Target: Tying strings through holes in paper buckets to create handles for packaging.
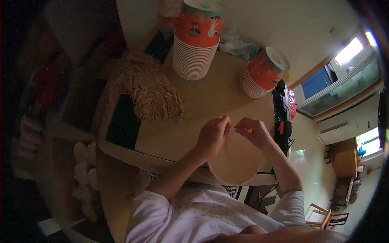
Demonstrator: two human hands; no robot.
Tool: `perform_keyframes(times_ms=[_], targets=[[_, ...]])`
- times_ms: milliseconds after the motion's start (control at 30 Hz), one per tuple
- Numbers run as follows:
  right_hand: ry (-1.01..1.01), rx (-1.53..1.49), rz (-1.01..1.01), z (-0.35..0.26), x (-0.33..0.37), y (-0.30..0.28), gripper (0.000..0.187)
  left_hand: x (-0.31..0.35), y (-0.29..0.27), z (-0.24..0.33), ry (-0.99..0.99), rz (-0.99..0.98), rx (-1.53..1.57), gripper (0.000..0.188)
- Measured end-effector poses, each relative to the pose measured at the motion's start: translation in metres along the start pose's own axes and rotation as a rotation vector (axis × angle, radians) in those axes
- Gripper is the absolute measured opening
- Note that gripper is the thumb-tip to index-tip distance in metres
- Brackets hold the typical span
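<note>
My left hand (214, 136) is closed in a pinch above a round, pale, flat-looking piece (237, 164) at the table's near edge. A faint thin strand hangs below its fingers. Close beside it, my right hand (255, 132) pinches with thumb and forefinger over the piece's far rim; what lies between those fingertips is too small to make out. The fingertips of both hands nearly meet. Farther left on the table lies a tangled bundle of tan strands (152, 91). Several loose strands (214, 208) lie across the front of my white shirt.
A tall stack of red-and-green paper tubs (196, 44) stands upside down at the back, with a shorter stack (265, 73) to its right. Clear plastic (237, 43) lies behind them. Dark devices and cables (285, 127) line the table's right edge. White rounded objects (83, 172) sit at lower left.
</note>
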State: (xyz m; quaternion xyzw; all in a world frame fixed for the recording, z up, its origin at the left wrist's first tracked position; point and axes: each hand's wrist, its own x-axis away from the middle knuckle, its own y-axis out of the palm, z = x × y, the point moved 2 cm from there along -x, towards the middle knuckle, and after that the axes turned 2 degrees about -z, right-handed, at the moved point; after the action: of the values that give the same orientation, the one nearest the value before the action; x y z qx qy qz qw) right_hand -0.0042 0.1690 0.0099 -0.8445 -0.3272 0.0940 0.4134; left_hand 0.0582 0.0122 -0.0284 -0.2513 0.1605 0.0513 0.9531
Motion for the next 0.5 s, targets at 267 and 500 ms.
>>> perform_keyframes(times_ms=[267, 500], targets=[[-0.053, -0.086, 0.276, 0.009, 0.005, 0.005, 0.008, 0.01, 0.009, 0.021, -0.105, -0.115, 0.166, 0.015], [-0.075, -0.137, 0.282, 0.013, 0.001, 0.012, 0.007, -0.001, 0.03, 0.009, -0.268, -0.002, 0.435, 0.02]])
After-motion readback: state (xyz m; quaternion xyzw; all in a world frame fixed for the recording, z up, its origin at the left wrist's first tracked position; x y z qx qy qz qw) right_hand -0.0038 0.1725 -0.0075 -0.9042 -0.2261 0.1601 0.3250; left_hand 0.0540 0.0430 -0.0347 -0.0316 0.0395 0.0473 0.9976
